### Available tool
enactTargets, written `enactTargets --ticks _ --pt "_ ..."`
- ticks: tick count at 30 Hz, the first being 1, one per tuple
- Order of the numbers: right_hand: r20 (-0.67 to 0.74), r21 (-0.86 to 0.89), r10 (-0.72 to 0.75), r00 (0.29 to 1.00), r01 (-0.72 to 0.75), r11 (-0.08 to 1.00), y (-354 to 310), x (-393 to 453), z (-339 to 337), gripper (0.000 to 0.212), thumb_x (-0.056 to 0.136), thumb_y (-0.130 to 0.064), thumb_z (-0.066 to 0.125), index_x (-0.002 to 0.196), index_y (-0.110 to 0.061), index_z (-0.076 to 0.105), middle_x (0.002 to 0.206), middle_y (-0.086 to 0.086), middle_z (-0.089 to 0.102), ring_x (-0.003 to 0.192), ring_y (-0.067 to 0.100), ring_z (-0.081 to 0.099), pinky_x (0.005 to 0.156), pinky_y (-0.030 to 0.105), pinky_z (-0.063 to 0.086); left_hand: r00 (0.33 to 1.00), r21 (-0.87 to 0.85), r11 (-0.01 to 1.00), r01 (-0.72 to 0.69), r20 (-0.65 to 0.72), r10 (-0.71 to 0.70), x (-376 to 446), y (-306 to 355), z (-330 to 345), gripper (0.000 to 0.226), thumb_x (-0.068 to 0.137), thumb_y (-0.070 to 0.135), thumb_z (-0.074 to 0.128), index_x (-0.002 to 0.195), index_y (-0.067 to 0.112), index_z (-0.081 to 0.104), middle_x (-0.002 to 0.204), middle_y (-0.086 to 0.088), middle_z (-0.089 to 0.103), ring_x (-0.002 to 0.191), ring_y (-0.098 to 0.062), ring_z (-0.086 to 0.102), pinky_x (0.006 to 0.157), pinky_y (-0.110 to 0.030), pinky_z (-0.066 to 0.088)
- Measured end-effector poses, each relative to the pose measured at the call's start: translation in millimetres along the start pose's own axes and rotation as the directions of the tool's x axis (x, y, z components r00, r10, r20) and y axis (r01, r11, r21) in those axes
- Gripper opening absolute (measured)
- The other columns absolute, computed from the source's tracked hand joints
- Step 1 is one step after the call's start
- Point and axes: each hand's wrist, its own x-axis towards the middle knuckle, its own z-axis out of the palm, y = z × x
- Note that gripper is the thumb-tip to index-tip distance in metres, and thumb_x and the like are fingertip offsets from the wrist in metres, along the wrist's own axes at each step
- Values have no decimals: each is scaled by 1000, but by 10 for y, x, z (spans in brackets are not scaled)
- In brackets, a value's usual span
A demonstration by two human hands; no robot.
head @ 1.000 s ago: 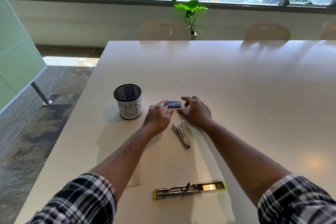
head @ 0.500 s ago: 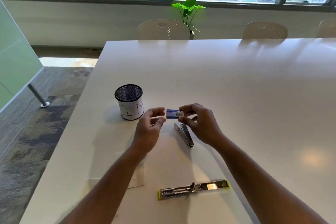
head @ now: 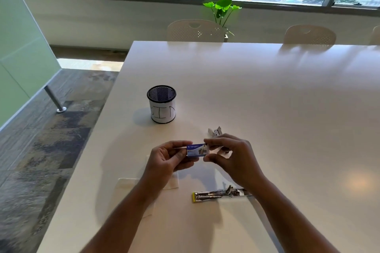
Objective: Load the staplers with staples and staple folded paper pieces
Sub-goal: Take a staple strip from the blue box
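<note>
So a small blue staple box (head: 197, 150) is held up off the white table (head: 267, 109) between both hands; its left end is pinched by the left hand (head: 166, 160), thumb on top and fingers curled underneath; its right end is pinched by the right hand (head: 232, 156), index finger above and thumb below, the rest of the fingers loosely bent. "Kangaro" can be read on the box lid, which is turned toward the camera.

Just behind the right hand, a small silver stapler (head: 216, 132) is lying on the table, mostly hidden by the knuckles, so how far it's opened can't really be told. Nearer the person, a second stapler (head: 218, 194) with yellow trim is laid out flat and fully opened, its metal track exposed; its right end is covered by the right wrist. White folded paper pieces (head: 127, 184) are spread on the table under the left forearm.

Further back to the left, a black mesh pen cup (head: 162, 104) wrapped in marked white paper is stood upright, well apart from everything else.
</note>
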Motion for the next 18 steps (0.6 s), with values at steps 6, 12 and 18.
enactTargets --ticks 6,12,18 --pt "13 11 -55 998 55 998 67 -59 -63 46 70 -33 86 114 -20 79 104 -13 75 90 5 72 78 16 59 1000 3 1000 -10 3 10 -29 -22 5 22 96 -3 59 116 1 68 108 -17 77 96 -35 77 77 -32 65" --pt "19 17 -52 998 52 999 102 -72 -122 43 72 -31 87 113 -23 78 103 -15 75 90 6 72 76 23 61 1000 -2 1000 -6 -16 6 3 -68 -11 20 99 7 57 115 0 67 106 -17 77 95 -37 76 75 -32 65" --pt "19 26 -52 998 52 998 100 -88 -122 38 75 -25 92 110 -22 80 100 -13 77 89 11 74 69 35 61 999 1 999 -44 -29 44 14 -73 11 33 78 11 78 108 -1 68 99 -17 77 91 -36 77 74 -31 64"
